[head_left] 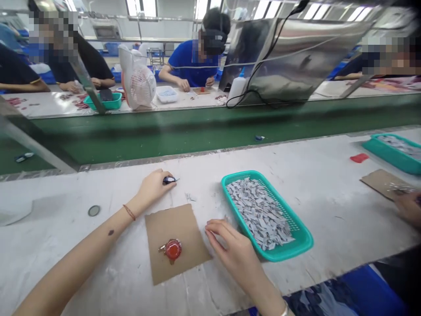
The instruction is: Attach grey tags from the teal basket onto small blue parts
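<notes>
My left hand (156,186) is closed around a small dark-blue and white object with a thin pointed tip (169,180), just beyond the cardboard. My right hand (235,250) hovers by the cardboard's right edge, thumb and forefinger pinched together; anything between them is too small to make out. Between the hands lies a square of brown cardboard (164,219). On it sits a round red piece with a shiny metal rim (173,249), with a small metallic part at its left. A few thin slivers (189,197) lie beyond the cardboard.
A green basket (304,245) of small grey-white strips stands right of my right hand. A round disc (94,210) lies at left. Farther right are a red piece (359,158), another basket (381,151) and a neighbour's hand (409,206). Co-workers sit across the green gap.
</notes>
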The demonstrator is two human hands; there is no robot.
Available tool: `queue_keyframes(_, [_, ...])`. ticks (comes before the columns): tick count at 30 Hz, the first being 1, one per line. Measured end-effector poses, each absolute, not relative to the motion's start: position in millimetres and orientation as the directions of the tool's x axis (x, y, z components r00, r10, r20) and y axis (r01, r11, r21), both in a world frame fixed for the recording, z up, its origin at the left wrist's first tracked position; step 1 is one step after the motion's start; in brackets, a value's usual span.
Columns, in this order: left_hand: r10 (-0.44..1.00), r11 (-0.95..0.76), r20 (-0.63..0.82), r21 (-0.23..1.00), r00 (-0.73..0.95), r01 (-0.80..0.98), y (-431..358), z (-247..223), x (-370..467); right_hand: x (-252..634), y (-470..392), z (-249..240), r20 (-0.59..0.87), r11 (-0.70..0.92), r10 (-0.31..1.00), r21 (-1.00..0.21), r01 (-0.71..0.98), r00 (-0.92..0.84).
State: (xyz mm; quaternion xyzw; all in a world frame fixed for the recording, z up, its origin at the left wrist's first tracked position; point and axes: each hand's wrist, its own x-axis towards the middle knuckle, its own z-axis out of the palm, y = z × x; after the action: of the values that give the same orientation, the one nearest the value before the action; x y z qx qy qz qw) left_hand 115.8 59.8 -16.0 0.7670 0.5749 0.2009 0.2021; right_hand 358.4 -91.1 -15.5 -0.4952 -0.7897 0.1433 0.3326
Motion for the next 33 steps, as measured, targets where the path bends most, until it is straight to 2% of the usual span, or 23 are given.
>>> queue_keyframes(4, [0.982, -0.175, 0.056, 0.611, 0.178, 0.772, 28, -13, 95, 354, -98, -52, 0.436, 0.522, 0.833, -0.418, 0.743, -0.340])
queue_keyframes(8, [0.999, -0.037, 0.001, 0.718, 0.052, 0.695, -7, 4, 81, 364, -103, -58, 0.447, 0.514, 0.835, -0.427, 0.744, -0.321])
queue_keyframes(11, [0.987, 0.107, -0.150, 0.890, 0.063, 0.443, -42, 15, 74, 366, -106, -56, 0.397, 0.448, 0.880, -0.513, 0.733, -0.260])
queue_keyframes(13, [0.957, 0.252, -0.276, 0.943, 0.087, 0.219, -67, 15, 71, 365, -107, -55, 0.362, 0.408, 0.904, -0.564, 0.718, -0.229])
queue_keyframes(16, [0.902, 0.430, -0.430, 0.903, 0.020, 0.021, -102, 7, 67, 361, -108, -54, 0.355, 0.341, 0.924, -0.590, 0.732, -0.144])
queue_keyframes(19, [0.867, 0.488, -0.494, 0.867, -0.056, -0.101, -129, -7, 66, 356, -107, -53, 0.371, 0.268, 0.927, -0.544, 0.795, -0.059])
queue_keyframes(25, [0.847, 0.462, -0.525, 0.805, -0.084, -0.372, -157, -25, 75, 350, -101, -50, 0.339, 0.300, 0.930, -0.467, 0.832, -0.144])
queue_keyframes(29, [0.873, 0.388, -0.476, 0.812, -0.110, -0.436, -163, -26, 82, 351, -95, -43, 0.314, 0.353, 0.920, -0.410, 0.841, -0.233])
queue_keyframes(33, [0.854, 0.354, -0.486, 0.805, -0.186, -0.476, -169, -24, 87, 340, -92, -23, 0.263, 0.395, 0.918, -0.518, 0.759, -0.298])
